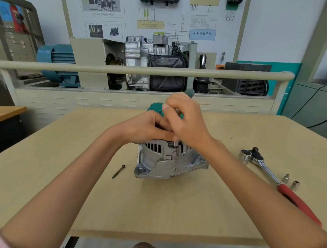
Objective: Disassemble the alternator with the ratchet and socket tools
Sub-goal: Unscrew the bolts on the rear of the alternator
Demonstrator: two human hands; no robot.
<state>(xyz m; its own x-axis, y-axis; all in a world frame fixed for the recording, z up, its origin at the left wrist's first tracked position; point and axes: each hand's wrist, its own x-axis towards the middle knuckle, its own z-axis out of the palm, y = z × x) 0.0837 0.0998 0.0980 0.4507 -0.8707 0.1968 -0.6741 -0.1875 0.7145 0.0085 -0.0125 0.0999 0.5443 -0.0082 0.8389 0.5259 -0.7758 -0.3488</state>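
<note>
The alternator is sitting upright near the middle of the frame on the pale wood-grain table, and both hands are working on top of it. The left hand is curling over the upper housing with its fingers folded down against it, bracing it, while the right hand is wrapping closed around a teal-handled driver that's poking up behind the knuckles. I can't tell what the tip is actually sitting on, since the hands are covering it. Biggest risk I'm seeing: the case is rounded cast aluminium, scuffed and slick-looking, balancing on its mounting ears, so a sideways push could be tipping or skating it across that smooth top. If the tool slips off a fastener, those left fingers are right in the firing line. The long dark bolt lying loose just left of the housing is round enough to roll away too. Over at the right, the chrome ratchet with its red grip is resting beside two small shiny sockets, untouched.
</note>
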